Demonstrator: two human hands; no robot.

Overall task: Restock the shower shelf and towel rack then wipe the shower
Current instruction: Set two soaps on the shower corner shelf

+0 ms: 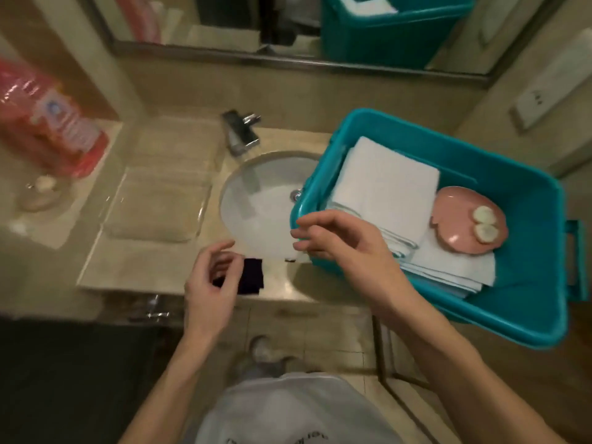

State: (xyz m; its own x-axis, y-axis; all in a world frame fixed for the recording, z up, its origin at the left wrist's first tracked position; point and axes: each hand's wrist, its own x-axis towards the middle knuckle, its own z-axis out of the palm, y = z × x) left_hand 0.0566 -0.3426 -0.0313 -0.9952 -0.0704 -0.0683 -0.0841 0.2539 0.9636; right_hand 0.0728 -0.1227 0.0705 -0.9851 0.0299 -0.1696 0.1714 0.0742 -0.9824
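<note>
A teal plastic bin [512,283] rests on the right of the vanity, partly over the sink. Inside lie folded white towels [384,184] and a pink dish [458,232] holding two round white soaps [483,223]. My right hand [336,238] hovers at the bin's near left corner, fingers loosely curled, holding nothing. Over the counter's front edge my left hand [211,283] floats with relaxed fingers, just above a small dark cloth [253,277]; it holds nothing.
The white sink basin [256,200] and chrome faucet [240,133] sit mid-counter. A clear tray [157,200] lies to the left, with a red plastic package [54,120] and a soap dish [41,193] beyond. A mirror [288,27] runs along the back wall.
</note>
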